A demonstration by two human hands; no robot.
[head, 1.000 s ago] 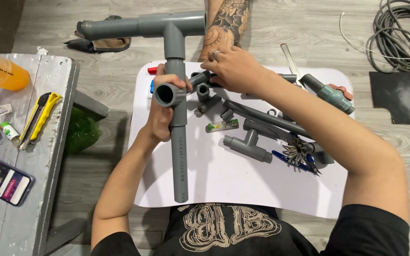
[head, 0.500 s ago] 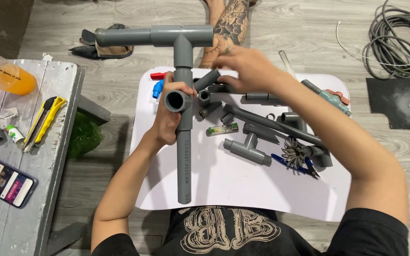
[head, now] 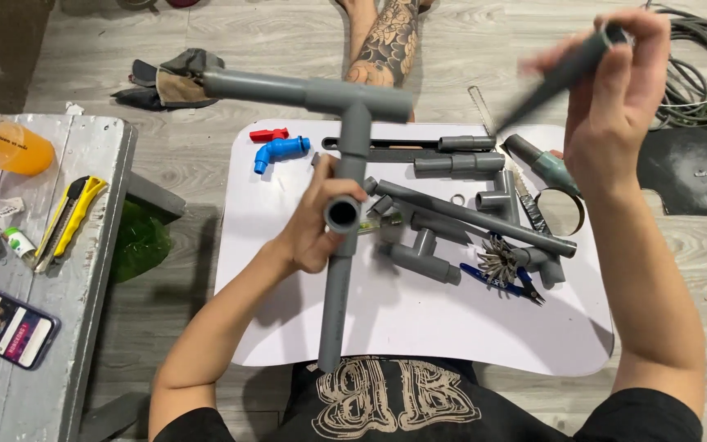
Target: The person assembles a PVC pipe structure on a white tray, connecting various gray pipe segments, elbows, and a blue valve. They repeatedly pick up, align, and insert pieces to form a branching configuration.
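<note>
While the left hand (head: 314,233) wraps its fingers round the grey pipe assembly (head: 345,205) at its open socket, holding it above the white board (head: 419,327), the right hand (head: 615,90) is raised high at top right, fingers pinched on a blurred grey pipe piece (head: 562,74). Below lie loose grey fittings (head: 419,258), a long pipe (head: 476,217), a blue tap (head: 281,151) and a wire brush (head: 498,260); a yellow utility knife (head: 71,217) and phone (head: 6,325) rest on the bench (head: 83,327) at left.
</note>
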